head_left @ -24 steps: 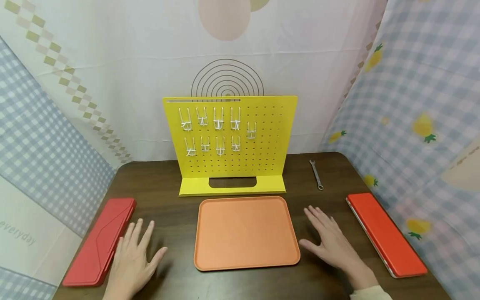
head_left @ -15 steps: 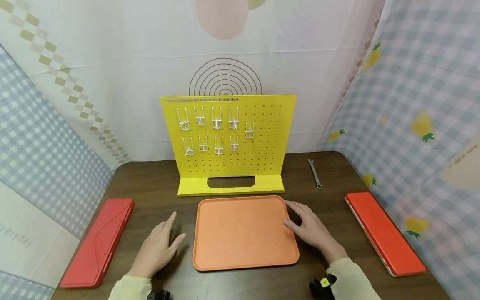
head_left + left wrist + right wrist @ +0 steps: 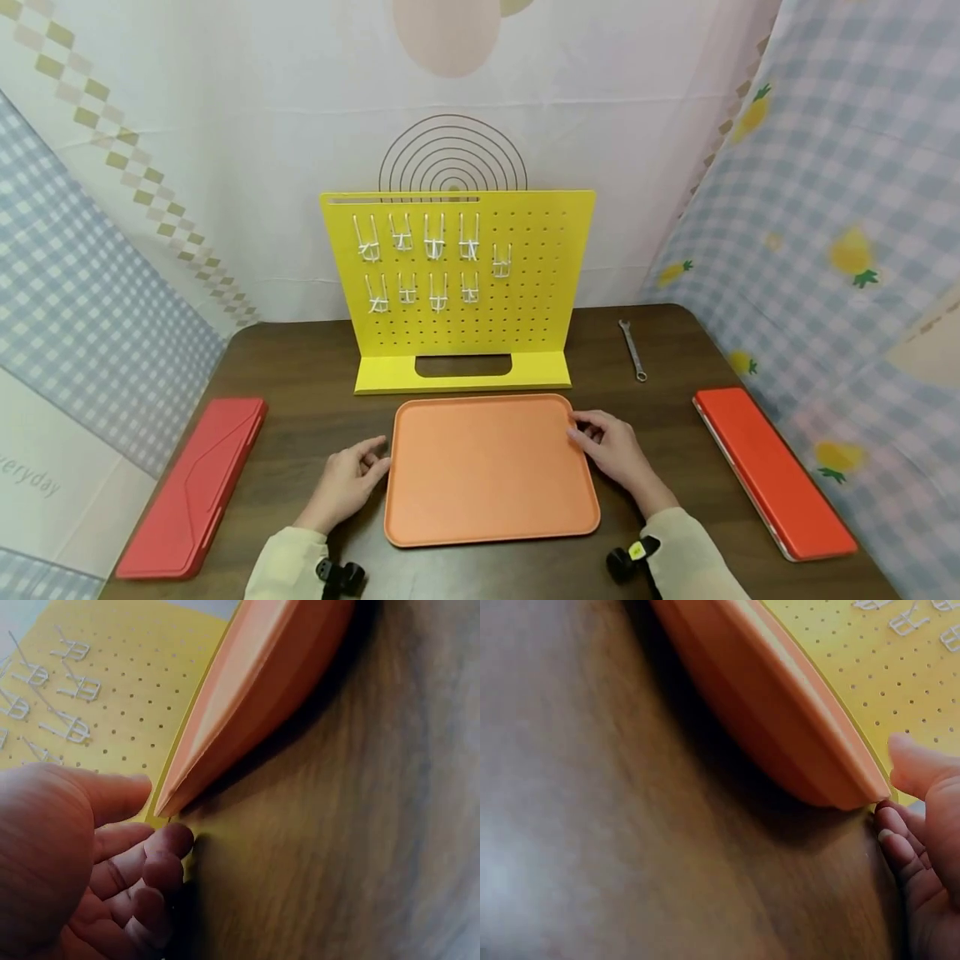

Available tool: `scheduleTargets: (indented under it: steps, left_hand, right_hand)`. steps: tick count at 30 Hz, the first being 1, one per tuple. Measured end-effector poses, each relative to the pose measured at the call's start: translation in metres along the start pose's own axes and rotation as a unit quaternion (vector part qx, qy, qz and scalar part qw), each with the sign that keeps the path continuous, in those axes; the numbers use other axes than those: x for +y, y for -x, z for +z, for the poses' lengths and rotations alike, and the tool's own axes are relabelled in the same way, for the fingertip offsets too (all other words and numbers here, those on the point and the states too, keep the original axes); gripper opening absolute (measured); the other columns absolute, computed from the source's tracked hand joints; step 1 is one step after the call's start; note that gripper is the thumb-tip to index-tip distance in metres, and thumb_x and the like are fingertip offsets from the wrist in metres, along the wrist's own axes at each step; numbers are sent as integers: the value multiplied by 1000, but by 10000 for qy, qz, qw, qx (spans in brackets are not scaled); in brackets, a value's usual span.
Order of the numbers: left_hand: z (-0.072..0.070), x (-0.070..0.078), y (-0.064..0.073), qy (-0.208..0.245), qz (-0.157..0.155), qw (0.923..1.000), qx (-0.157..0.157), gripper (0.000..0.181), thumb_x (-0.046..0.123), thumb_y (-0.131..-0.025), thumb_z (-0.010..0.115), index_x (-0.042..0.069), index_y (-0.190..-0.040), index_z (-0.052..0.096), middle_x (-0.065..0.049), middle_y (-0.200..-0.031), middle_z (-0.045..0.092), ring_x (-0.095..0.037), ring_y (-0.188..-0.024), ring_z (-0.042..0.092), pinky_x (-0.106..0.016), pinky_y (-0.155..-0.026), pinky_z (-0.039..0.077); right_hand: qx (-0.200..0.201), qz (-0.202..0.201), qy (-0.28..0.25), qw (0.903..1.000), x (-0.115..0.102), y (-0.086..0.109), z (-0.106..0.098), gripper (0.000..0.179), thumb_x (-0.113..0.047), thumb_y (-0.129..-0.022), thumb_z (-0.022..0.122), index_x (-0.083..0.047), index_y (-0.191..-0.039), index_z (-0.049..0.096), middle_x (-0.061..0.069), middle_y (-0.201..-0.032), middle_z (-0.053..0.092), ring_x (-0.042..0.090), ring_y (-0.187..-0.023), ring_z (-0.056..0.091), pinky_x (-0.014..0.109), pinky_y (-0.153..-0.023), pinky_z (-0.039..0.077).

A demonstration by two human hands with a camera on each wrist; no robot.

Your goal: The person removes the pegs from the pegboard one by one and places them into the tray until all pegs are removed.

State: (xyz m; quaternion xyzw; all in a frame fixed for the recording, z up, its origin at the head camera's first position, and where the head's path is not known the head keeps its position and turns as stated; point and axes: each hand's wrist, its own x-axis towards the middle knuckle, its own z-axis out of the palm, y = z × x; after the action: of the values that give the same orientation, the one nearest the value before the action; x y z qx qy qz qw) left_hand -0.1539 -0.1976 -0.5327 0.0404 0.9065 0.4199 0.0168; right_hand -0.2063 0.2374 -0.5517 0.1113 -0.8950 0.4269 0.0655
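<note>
An orange rectangular tray (image 3: 491,467) lies flat on the dark wooden table. My left hand (image 3: 348,487) is at its left side, fingers loosely bent and thumb tip right at the rim. In the left wrist view the left hand's thumb and fingers stand on either side of the tray's (image 3: 240,697) edge, with a gap showing. On the tray's right side, my right hand (image 3: 617,450) holds the rim, thumb over it and fingers at the outer edge. From the right wrist view, the right hand's fingertips (image 3: 889,817) sit just beneath the rim.
Behind the tray stands a yellow pegboard (image 3: 517,325) bearing several white wire hooks (image 3: 437,292). A metal wrench (image 3: 633,352) lies at the back right. A dark red case (image 3: 195,492) rests at the left, a bright orange-red case (image 3: 772,475) at the right. Patterned curtains surround the table.
Both hands have come inward from beside the tray to its edges. Their spread fingers have bent, and the right hand has taken the tray's rim. The tray stays about where it was.
</note>
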Motion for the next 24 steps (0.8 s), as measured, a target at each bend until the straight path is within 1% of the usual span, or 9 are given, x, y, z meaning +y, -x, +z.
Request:
scheduleTargets:
  steps: [4,6,12,18,20,24]
  left_hand:
    - [3,-2,0,118,-64,9997,179,33,14,-89,71,7,-121,67,7,-74,64,-8,-57,54,-23,-52,43]
    - [5,-3,0,196,-64,9995,254,31,12,-88,72,7,-118,69,7,-74,64,-8,-56,54,-23,-50,42]
    - [11,-3,1,435,-120,9984,335,31,13,-87,72,8,-118,70,7,-73,65,-10,-54,51,-23,-47,40]
    - [20,1,2,601,-243,9967,498,30,13,-87,73,9,-116,71,5,-72,64,-11,-52,49,-23,-45,39]
    - [24,2,3,622,-200,9962,574,29,14,-87,73,9,-115,71,5,-73,64,-11,-51,48,-22,-45,39]
    - [29,4,5,630,-31,9961,618,27,16,-87,73,11,-114,72,7,-74,64,-9,-51,48,-22,-46,39]
  right_hand:
    - [65,-6,-70,10000,2,-4,1,24,-23,-84,77,-14,-106,74,-1,-93,69,10,-70,59,24,-61,50]
    - [95,78,-110,9999,3,-5,2,21,-23,-83,77,-15,-103,75,-1,-93,70,10,-70,59,24,-60,51]
    - [187,355,-222,9989,7,-5,2,17,-24,-82,78,-18,-99,76,0,-92,72,12,-71,62,23,-61,51]
    - [281,288,-223,9989,13,-4,-2,15,-24,-83,78,-18,-97,76,-1,-92,72,11,-76,64,24,-64,52]
    - [358,276,-136,9989,15,-2,-4,15,-25,-83,78,-18,-96,77,-1,-91,73,10,-77,64,23,-64,52]
    - [513,325,2,9982,19,0,-7,12,-24,-82,78,-19,-94,77,-3,-89,73,7,-78,65,21,-64,52]
